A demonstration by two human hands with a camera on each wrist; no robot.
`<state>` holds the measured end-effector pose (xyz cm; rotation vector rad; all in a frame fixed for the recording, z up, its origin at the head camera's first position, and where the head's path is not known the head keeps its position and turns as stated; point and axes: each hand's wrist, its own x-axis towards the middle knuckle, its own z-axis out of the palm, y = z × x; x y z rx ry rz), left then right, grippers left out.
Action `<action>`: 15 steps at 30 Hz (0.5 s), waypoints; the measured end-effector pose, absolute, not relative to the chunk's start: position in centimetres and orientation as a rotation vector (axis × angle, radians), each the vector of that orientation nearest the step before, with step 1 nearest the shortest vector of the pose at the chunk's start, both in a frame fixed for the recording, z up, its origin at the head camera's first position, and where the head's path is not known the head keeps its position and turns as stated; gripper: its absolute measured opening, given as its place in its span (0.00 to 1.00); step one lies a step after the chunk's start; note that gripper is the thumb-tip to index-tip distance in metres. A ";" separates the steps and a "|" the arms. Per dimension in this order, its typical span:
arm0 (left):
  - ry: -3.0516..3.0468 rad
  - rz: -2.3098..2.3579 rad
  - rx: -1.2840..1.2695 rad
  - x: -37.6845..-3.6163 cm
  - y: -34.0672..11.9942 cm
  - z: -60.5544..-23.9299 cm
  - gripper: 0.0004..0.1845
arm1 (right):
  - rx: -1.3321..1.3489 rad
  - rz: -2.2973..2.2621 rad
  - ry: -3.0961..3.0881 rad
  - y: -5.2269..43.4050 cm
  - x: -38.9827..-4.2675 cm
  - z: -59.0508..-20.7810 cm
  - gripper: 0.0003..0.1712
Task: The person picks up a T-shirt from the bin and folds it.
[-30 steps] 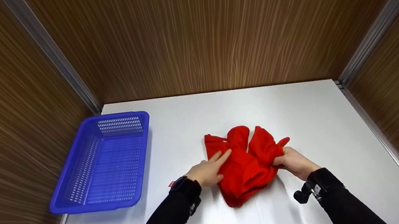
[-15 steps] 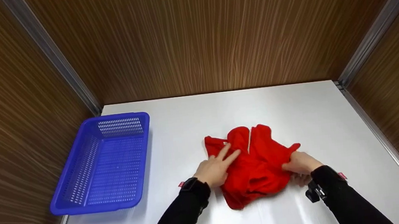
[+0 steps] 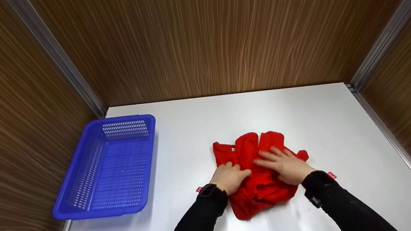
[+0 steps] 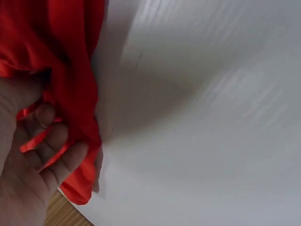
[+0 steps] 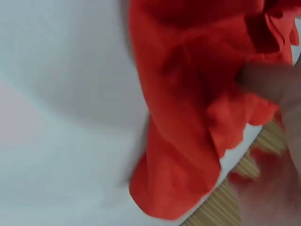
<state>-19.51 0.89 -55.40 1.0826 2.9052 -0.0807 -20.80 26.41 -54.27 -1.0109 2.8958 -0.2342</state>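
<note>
Cloth (image 3: 261,189), red and bunched, lies on the white surface (image 3: 208,221) just ahead of the person, under both hands. Its left part is gathered in the curled fingers of the left hand (image 3: 229,177), which grips a fold. Just beside it, the right hand (image 3: 285,166) lies flat on top, fingers spread and straight. Farther left, well apart, stands a blue basket (image 3: 83,212).

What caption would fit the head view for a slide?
Both hands on a crumpled red cloth on a white table: left hand gripping, right hand pressing flat; blue basket alongside.
</note>
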 end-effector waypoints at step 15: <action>3.055 0.083 1.462 -21.3 -7.4 -52.2 0.14 | -0.419 -0.024 2.999 30.0 -19.1 -54.2 0.02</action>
